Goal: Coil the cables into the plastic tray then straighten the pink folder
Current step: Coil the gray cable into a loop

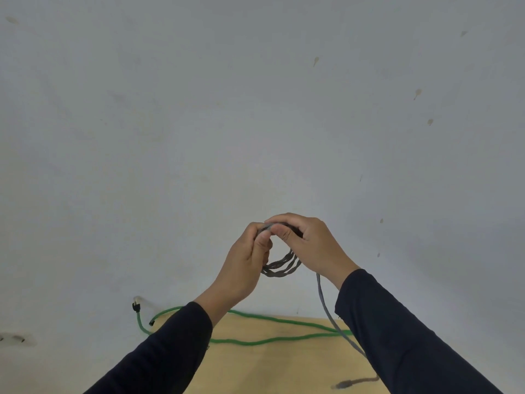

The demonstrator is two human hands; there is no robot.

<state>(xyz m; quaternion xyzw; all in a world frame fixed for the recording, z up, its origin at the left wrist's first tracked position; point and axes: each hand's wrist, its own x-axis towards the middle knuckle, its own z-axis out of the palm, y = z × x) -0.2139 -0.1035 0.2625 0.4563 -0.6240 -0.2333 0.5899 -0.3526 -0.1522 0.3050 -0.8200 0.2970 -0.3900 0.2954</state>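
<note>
I see my left hand (247, 263) and right hand (309, 243) raised before the pale wall (255, 109), both grips pinching the top of a small coil of grey braided cable (279, 265). Its loose tail hangs beside my right dark sleeve (403, 336) down to the tan surface (270, 371), crossing a thin green cable (272, 318) lying there.

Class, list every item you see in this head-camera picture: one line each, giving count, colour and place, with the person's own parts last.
grey cable: one, grey, coiled in loops held up between both hands, its tail hanging down to the table
green cable: one, green, lying loose across the table's far edge
table: one, tan, bottom centre
wall: one, pale grey, spotted, behind everything
left hand: one, pinches the coil's top
right hand: one, grips the coil's top
sleeves: two, dark, lower corners
</note>
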